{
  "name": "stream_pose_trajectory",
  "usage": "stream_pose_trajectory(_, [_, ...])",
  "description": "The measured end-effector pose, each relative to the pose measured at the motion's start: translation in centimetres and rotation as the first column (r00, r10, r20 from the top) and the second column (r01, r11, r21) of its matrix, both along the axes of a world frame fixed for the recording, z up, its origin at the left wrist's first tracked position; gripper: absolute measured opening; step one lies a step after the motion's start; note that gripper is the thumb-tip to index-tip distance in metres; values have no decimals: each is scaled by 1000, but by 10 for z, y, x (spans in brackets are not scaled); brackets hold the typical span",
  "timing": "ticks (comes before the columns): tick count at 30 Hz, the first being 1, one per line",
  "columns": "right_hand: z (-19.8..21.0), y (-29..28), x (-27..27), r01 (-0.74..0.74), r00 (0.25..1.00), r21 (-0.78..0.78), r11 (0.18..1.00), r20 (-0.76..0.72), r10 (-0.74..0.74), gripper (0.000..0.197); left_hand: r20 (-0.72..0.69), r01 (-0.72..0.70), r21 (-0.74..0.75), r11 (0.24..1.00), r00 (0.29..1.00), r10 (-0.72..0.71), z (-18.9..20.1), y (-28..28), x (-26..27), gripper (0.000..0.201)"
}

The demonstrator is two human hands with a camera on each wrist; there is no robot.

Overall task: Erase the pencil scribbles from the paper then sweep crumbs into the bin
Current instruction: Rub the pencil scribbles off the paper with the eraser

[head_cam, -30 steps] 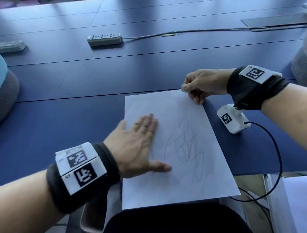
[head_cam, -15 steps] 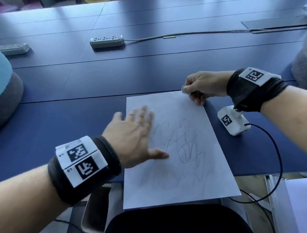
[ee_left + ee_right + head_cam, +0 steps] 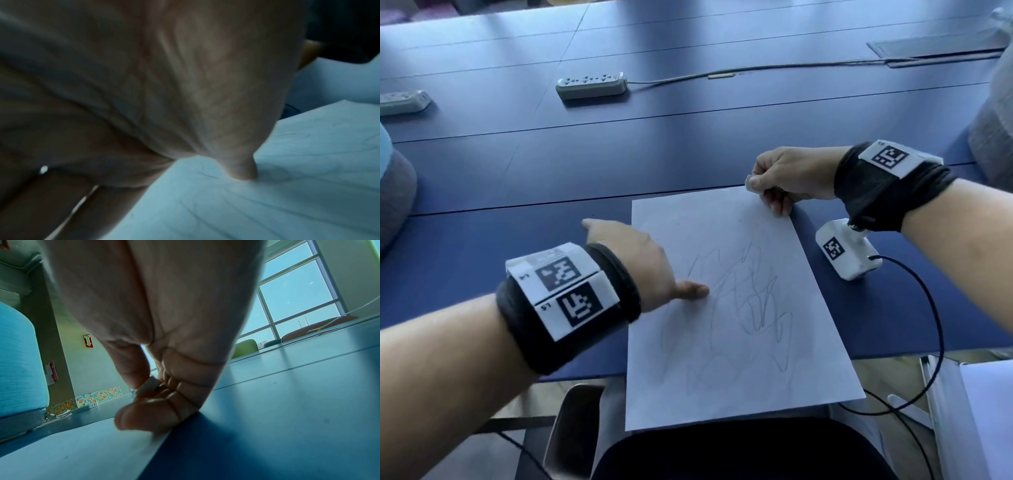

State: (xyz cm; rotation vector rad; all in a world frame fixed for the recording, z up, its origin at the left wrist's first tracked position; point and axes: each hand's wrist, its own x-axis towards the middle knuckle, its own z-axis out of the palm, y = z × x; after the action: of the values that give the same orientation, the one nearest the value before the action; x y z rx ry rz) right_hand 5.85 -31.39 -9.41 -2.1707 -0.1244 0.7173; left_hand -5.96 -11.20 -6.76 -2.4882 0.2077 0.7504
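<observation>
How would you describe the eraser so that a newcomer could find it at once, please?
On the blue table, find the scribbled sheet of paper. At its far right corner, the right hand pinches the eraser: a small white block, the only thing held.

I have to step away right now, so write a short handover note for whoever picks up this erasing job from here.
Right hand: pinches the eraser at the paper's far right corner, off the marks.
Left hand: on the left edge of the paper, thumb touching the sheet; fingers hidden, so its pose is unclear.
Paper lies on the blue table, near edge overhanging.
Done: eraser in hand.
Left: the pencil scribbles are plainly still there; erase them, then sweep crumbs into the bin, which is not in view.
</observation>
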Motion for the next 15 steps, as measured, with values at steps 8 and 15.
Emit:
stream_pose_trajectory(8, [-1, 1, 0, 9, 1000, 1, 1000, 1, -9, 13, 63, 260, -494, 830, 963, -264, -30, -54, 19, 114])
stream_pose_trajectory(15, [1, -1, 0, -10, 1000, 3, 1000, -8, 10, 12, 0, -73, -66, 995, 997, 73, -14, 8, 8, 129])
